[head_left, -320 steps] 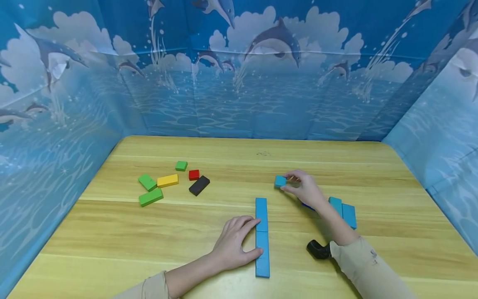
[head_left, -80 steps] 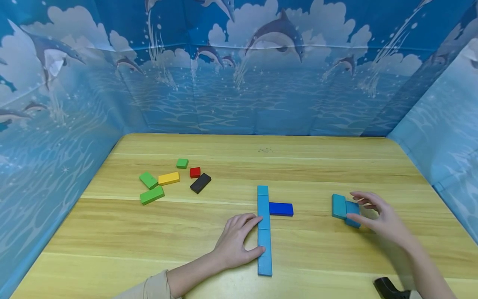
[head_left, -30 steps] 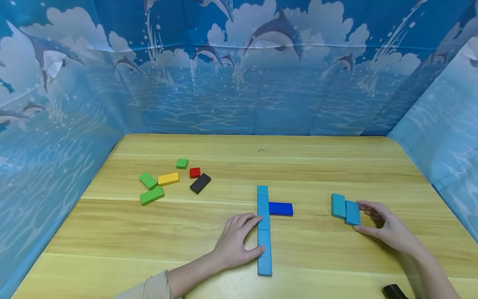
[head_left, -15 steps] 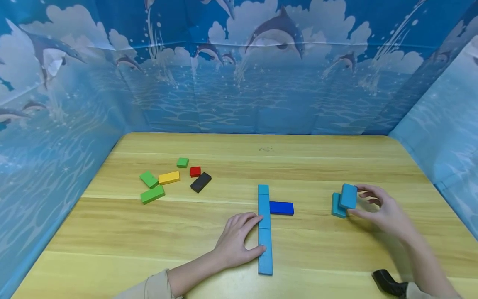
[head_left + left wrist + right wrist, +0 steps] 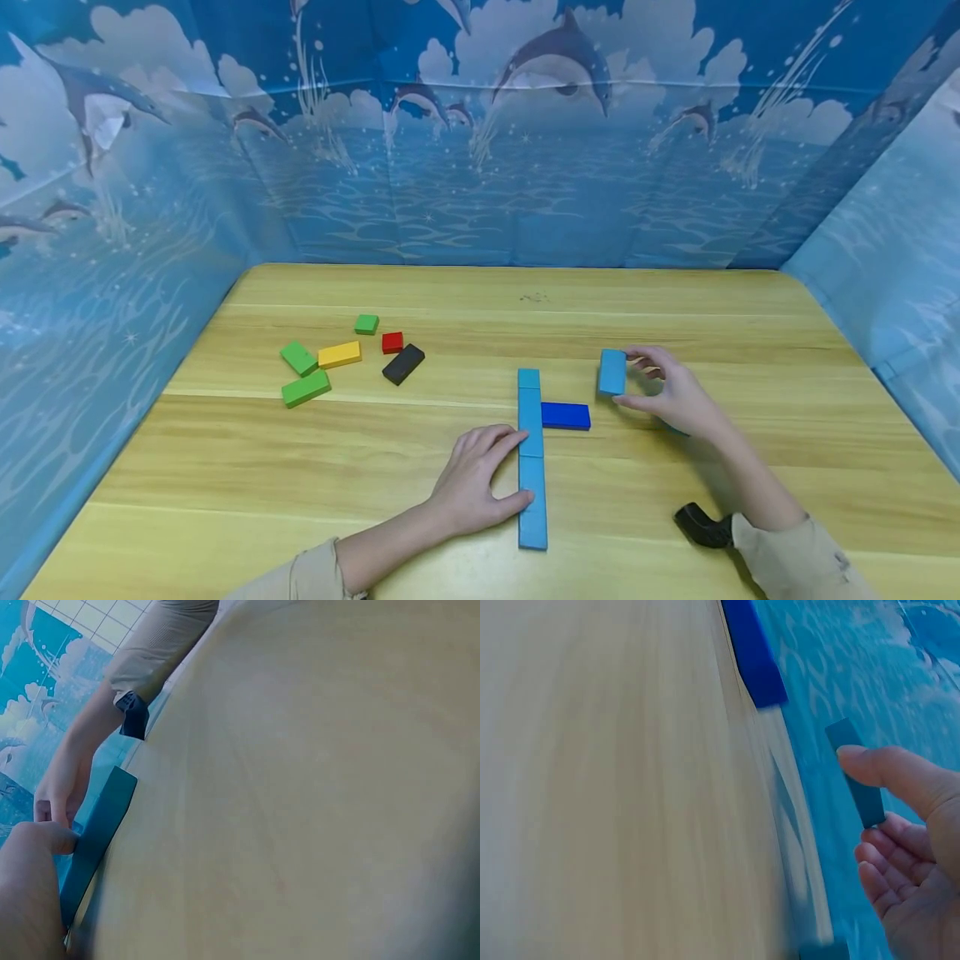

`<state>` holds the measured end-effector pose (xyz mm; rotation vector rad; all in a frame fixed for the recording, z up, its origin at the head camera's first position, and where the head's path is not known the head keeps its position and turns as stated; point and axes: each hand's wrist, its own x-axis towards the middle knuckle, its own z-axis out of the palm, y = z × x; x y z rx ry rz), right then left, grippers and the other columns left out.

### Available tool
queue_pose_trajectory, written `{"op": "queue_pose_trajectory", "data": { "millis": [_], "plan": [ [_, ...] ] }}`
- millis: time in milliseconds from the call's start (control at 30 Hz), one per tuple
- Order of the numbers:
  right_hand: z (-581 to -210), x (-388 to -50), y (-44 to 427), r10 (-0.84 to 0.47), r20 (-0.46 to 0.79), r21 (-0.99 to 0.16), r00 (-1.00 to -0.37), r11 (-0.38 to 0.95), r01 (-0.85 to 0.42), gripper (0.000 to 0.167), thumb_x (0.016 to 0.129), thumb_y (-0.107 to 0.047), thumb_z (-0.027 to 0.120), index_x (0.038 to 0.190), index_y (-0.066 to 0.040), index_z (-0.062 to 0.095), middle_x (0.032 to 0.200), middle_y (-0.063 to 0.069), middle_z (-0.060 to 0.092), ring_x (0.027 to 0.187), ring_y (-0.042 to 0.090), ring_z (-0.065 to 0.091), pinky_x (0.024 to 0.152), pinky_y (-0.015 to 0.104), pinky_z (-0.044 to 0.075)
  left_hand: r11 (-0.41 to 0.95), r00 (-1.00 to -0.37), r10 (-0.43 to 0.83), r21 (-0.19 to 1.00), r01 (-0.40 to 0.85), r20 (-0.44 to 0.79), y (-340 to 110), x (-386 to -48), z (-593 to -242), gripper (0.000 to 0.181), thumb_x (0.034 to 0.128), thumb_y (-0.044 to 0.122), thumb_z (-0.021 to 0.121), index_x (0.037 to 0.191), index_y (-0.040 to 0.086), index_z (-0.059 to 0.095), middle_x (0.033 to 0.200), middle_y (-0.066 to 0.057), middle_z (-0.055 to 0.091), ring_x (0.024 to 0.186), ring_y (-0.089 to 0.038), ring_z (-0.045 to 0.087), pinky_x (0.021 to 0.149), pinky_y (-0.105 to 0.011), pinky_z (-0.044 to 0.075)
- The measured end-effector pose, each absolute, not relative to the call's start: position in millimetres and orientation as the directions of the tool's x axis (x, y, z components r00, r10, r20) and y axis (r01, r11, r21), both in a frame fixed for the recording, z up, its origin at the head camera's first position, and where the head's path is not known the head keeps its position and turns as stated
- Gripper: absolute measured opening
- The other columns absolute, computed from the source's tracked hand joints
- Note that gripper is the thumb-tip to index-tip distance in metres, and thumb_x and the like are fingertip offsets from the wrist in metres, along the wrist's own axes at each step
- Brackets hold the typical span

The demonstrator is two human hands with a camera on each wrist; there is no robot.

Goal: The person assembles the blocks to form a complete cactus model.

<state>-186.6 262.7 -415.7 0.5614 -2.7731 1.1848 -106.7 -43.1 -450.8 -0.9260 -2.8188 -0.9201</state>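
Note:
In the head view my right hand [image 5: 675, 398] pinches a light blue block [image 5: 612, 372] between thumb and fingertips, right of the dark blue block [image 5: 566, 416]. The right wrist view shows that block [image 5: 864, 796] raised off the table, held by the hand [image 5: 919, 832]. My left hand [image 5: 476, 492] rests its thumb and index fingertips on a straight row of light blue blocks [image 5: 532, 525]. One end of the dark blue block meets the row's right side. In the left wrist view the left hand [image 5: 30, 862] touches the row [image 5: 94, 840].
Three green blocks, among them one at the front [image 5: 306, 388], lie at the left with a yellow block [image 5: 339, 354], a red block [image 5: 392, 342] and a black block [image 5: 403, 364]. Another light blue block [image 5: 675, 429] is mostly hidden under the right hand. Patterned cloth [image 5: 450, 200] stands behind the table.
My right hand has picked up one of the two light blue blocks at the right and carried it left. Earlier, a short light blue piece and the dark blue block joined the row. The left hand stays put.

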Motion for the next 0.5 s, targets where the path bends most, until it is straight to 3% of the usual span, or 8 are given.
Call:
{"op": "queue_pose_trajectory", "data": {
  "millis": [167,500],
  "plan": [
    [-422,-194,246,-0.344,0.178,-0.694,-0.922,0.62,-0.365,0.063,0.074,-0.016,0.076,0.125,0.003,0.045,0.115,0.017,0.051,0.101,0.031,0.05,0.084,0.047,0.043,0.647,-0.821,0.531,0.524,0.553,0.21,-43,-107,-451,0.066,0.079,0.045,0.06,0.136,0.018,0.043,0.131,0.0,0.044,0.12,-0.018,0.037,0.103,-0.043,0.026],
    [-433,-202,236,-0.38,0.106,-0.733,-0.919,0.595,-0.331,0.064,0.074,-0.016,0.076,0.127,0.001,0.045,0.111,0.014,0.053,0.1,0.027,0.05,0.084,0.041,0.043,0.646,-0.82,0.53,0.523,0.556,0.216,-44,-107,-451,0.066,0.0787,0.045,0.06,0.136,0.017,0.043,0.131,-0.001,0.045,0.12,-0.019,0.038,0.103,-0.043,0.026]
  ]
}}
